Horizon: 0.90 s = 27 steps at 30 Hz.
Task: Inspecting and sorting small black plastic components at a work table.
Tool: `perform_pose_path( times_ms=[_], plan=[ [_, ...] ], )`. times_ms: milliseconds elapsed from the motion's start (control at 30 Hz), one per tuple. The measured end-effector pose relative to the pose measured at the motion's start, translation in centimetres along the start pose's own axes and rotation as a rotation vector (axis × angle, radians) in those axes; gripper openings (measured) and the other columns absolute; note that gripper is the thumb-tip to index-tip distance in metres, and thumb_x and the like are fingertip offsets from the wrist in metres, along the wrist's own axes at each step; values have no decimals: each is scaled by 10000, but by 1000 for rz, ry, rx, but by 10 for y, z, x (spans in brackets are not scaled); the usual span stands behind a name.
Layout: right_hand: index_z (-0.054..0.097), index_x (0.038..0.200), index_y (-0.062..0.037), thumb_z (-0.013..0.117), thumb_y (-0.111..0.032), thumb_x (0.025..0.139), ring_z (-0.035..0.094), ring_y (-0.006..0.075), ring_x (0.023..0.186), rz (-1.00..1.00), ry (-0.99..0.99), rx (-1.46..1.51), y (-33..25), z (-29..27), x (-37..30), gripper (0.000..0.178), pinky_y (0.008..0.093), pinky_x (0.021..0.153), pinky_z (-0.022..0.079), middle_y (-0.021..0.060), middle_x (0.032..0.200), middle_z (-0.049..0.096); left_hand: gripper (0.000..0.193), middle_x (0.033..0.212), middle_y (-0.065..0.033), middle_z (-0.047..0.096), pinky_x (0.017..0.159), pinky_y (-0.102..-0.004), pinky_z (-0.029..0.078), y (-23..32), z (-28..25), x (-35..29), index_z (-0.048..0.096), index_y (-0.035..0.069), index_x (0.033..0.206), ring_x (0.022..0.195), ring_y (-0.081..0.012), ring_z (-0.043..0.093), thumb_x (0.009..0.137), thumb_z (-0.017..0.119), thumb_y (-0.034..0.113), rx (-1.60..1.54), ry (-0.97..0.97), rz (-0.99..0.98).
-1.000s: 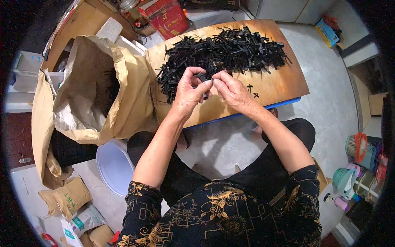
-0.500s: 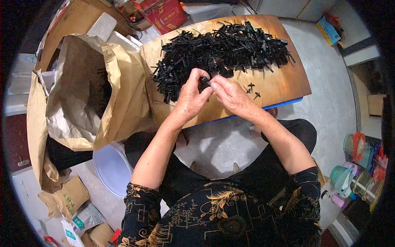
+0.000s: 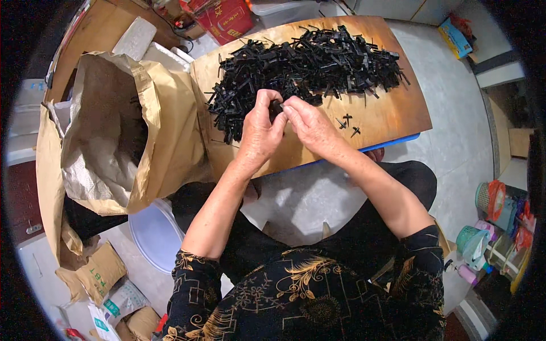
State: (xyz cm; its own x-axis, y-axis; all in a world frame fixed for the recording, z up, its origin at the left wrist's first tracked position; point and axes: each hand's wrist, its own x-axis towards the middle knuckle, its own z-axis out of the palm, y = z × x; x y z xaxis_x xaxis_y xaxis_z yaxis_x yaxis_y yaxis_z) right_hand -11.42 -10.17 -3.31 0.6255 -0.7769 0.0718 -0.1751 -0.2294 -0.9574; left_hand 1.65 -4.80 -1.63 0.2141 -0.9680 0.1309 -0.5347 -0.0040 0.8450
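A heap of black plastic parts (image 3: pixel 341 62), thin and branching, covers the far side of a wooden board (image 3: pixel 392 116). In front of the heap my left hand (image 3: pixel 263 125) is closed around a small black plastic part (image 3: pixel 276 107), mostly hidden by the fingers. My right hand (image 3: pixel 307 122) meets it with thumb and forefinger pinched at the part's edge; the tip of the pinch is too small to make out fully. Several loose black pieces (image 3: pixel 347 117) lie on the board to the right of my right hand.
At the left stands a large open paper sack (image 3: pixel 170 136) with dark contents deep inside. Below it is a pale round tub (image 3: pixel 151 236). A red box (image 3: pixel 224 20) stands behind the board. Baskets (image 3: pixel 469 244) sit at the right, and brown packages (image 3: pixel 102 273) lie at the lower left.
Both hands have shifted slightly left and up, still together at the black part. The heap and the loose pieces look the same.
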Motion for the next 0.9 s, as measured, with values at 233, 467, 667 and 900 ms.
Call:
perform_pose_path(
  times_ms=[233,467,667,900],
  plan=[
    [482,1043,-43,471,-247,930,446,44,501,199,-46,404,-10,-21,-2,233,191,442,371,7,741,564,262,826,-55,570,479,-189,395,23,-23,8,448,72,1101,627,-82,517,849,516,43,-913,-25,-251],
    [514,957,-57,542,-187,895,430,9,455,106,-76,538,-20,-32,-13,147,128,410,339,28,751,598,404,864,-93,572,473,-190,402,23,-23,-2,383,60,1268,620,-123,535,873,468,68,-1113,-176,-383],
    [519,978,-63,584,-204,870,388,-5,448,121,-169,615,-18,-50,-18,188,139,384,270,9,717,588,392,833,-88,557,422,-168,330,44,-12,-7,440,53,1240,556,-101,469,867,526,137,-1096,-406,-335],
    [554,1034,-52,593,-245,864,396,5,483,199,-341,634,-20,-61,-24,260,161,406,298,-9,699,586,364,798,-76,551,411,-158,329,52,-4,-13,453,54,1215,536,-95,483,872,530,147,-1106,-493,-314]
  ],
)
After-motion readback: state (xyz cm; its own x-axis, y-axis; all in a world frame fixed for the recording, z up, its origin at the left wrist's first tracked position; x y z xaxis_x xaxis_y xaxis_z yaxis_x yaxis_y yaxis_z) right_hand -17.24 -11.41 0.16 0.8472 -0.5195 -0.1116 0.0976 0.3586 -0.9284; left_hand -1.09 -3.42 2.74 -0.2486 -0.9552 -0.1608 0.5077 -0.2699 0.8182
